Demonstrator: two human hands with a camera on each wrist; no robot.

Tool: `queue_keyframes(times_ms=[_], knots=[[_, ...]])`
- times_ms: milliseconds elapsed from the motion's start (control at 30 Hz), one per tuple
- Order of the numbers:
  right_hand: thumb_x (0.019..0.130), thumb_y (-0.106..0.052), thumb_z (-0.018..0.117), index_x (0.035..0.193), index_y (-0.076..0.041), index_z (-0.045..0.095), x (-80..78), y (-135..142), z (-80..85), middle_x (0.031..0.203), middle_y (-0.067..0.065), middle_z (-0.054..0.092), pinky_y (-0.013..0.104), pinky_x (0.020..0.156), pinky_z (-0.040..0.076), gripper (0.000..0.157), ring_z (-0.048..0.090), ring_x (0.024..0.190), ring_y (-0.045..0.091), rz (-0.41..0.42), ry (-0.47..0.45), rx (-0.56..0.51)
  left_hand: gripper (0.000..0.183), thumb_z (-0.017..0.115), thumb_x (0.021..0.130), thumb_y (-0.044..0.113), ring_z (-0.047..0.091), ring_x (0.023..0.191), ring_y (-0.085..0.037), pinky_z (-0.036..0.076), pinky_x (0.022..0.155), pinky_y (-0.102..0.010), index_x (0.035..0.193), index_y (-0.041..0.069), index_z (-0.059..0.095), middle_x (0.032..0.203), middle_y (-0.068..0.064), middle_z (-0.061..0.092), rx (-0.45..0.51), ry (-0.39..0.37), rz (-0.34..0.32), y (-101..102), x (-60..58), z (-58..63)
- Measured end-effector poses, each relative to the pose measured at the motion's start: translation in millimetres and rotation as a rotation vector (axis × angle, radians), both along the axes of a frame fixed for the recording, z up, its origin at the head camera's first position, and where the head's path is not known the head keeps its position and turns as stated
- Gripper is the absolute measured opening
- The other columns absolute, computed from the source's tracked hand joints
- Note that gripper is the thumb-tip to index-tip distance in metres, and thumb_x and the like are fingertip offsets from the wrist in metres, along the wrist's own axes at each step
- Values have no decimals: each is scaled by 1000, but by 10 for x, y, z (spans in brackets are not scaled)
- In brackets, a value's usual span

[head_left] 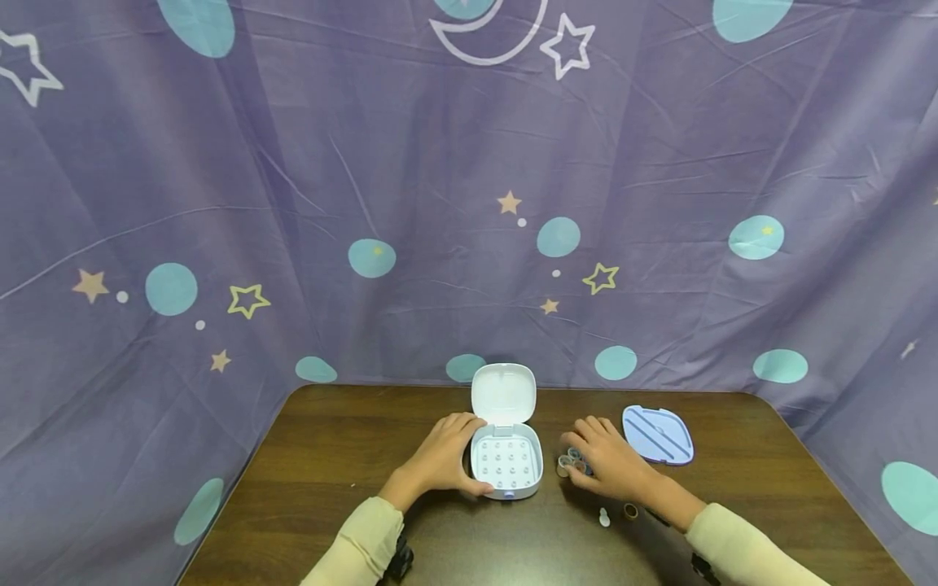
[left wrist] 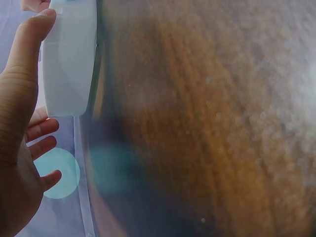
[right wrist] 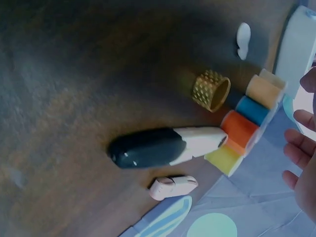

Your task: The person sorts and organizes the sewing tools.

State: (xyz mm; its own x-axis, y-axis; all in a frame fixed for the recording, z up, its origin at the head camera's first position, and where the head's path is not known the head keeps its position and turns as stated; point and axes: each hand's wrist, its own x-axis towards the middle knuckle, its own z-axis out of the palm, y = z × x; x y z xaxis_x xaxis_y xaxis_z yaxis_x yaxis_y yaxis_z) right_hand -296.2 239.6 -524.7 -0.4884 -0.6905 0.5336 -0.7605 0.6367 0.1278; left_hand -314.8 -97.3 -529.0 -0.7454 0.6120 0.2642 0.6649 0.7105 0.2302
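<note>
In the head view a white sewing box [head_left: 507, 492] stands with its lid raised, rows of small pegs showing inside. My left hand [head_left: 440, 456] holds its left side, thumb at the front and fingers toward the back. The left wrist view shows the thumb on the box wall [left wrist: 69, 64]. My right hand [head_left: 608, 460] is over a cluster of thread spools [head_left: 575, 462], hiding part of them. Its fingers [right wrist: 301, 148] look loosely bent, with nothing seen between them. Orange, teal, yellow and tan spools [right wrist: 240, 131] stand side by side in the right wrist view.
A golden thimble [right wrist: 211, 91] and a small white piece [right wrist: 243, 40] lie near the spools. Beside them are a black-and-white tool [right wrist: 165, 145] and a small pale pink item [right wrist: 174, 186]. A light blue tray [head_left: 658, 435] lies at the right. A purple curtain [head_left: 440, 325] hangs behind the table.
</note>
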Motion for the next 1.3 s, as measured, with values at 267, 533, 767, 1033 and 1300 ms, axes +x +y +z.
queue_keyframes(times_ms=[267, 533, 767, 1033, 1300], knots=[[81, -36, 72, 108, -13, 66, 36, -19, -106, 102, 5, 55, 49, 91, 44, 36, 53, 96, 25, -34, 61, 109, 106, 86, 61, 67, 50, 131, -26, 39, 114, -50, 142, 7, 53, 136, -4, 57, 4, -3, -10, 1, -9, -20], [76, -35, 70, 107, -12, 66, 29, -30, -176, 103, 6, 57, 49, 91, 45, 40, 56, 99, 26, -32, 135, 131, 105, 86, 62, 67, 51, 130, -25, 39, 114, -49, 142, 7, 53, 135, -3, 57, 6, -3, -11, -2, 2, -26], [75, -28, 67, 102, -12, 63, -15, -35, -223, 100, 6, 56, 48, 88, 44, 31, 54, 95, 26, -13, 154, 116, 106, 86, 62, 66, 50, 131, -25, 38, 115, -50, 143, 7, 52, 137, -4, 56, 7, -20, -6, -5, 7, -16], [77, -26, 68, 97, -14, 60, -27, -41, -231, 98, 4, 55, 47, 88, 44, 25, 52, 94, 24, -1, 155, 116, 106, 86, 63, 66, 50, 130, -25, 39, 114, -50, 143, 7, 51, 136, -4, 56, 16, -26, -10, -1, 3, -19], [77, -30, 69, 102, -13, 63, -8, -46, -200, 99, 4, 56, 48, 88, 44, 31, 54, 96, 24, -13, 145, 125, 105, 85, 63, 67, 49, 129, -24, 38, 115, -49, 144, 8, 52, 136, -3, 55, 2, -13, -8, -5, 8, -5]])
